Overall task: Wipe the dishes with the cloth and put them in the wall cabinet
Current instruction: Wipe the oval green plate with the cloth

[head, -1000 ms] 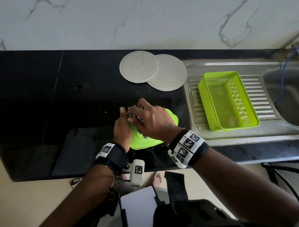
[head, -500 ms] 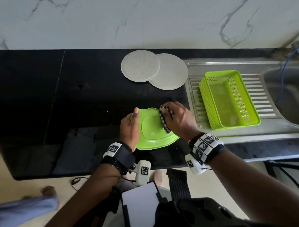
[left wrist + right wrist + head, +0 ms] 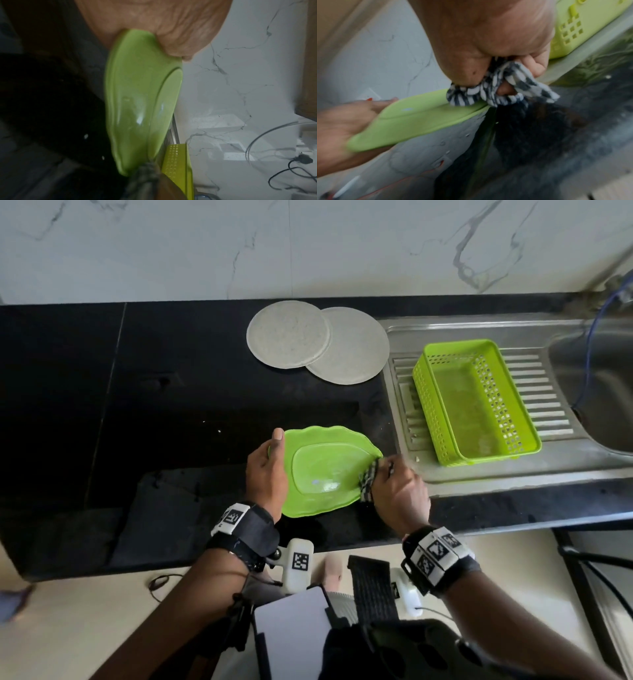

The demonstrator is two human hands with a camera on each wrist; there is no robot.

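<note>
- The plate [image 3: 329, 470], green with a wavy rim, is held just above the near edge of the table [image 3: 137, 412], face up and tilted slightly; it lies left of the basket [image 3: 476, 402] and apart from it.
- Its long axis runs left to right, from one hand to the other, with the narrower end towards the basket.
- The left hand [image 3: 267, 470] grips the plate's end far from the basket: the thumb [image 3: 276, 440] lies over the rim, and the other fingers are hidden beneath, so I cannot tell how they sit.
- The right hand [image 3: 399, 494] is at the basket-side end, fingers curled round a bunched checked cloth [image 3: 368, 479]; in the right wrist view the cloth [image 3: 498, 89] sits on the plate's rim [image 3: 419, 108].
- The relation that counts: the unwiped face lies away from the basket, leftward of the right hand's fingers, along the long axis, so a next stroke would likely run back towards the left hand.
- The right hand is the nearer to the basket; the left is the only one holding the plate.
- Two round grey plates [image 3: 318, 345] lie overlapped on the table, left of the basket's far end, well behind the green plate.
- The wall cabinet is not in view.
</note>
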